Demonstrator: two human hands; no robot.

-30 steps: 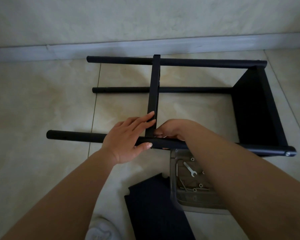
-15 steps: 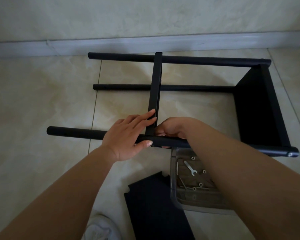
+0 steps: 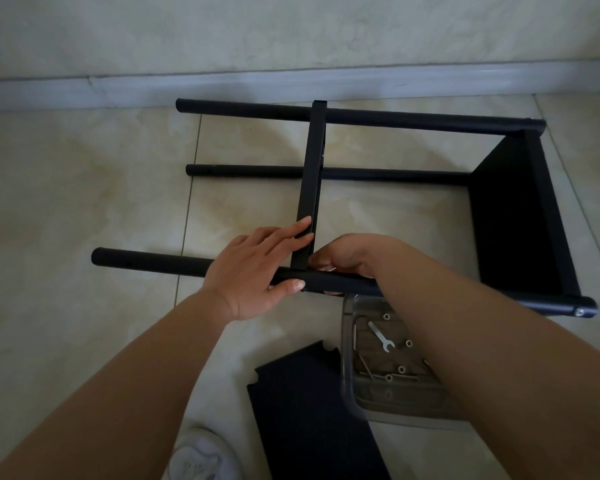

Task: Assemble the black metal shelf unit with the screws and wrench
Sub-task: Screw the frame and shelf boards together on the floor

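Shelf unit (image 3: 520, 216) unmoved, poles left-right

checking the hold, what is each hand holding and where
Left hand holds the near pole at its joint with the shelf panel. Right hand curls at the same joint; its grip is hidden.
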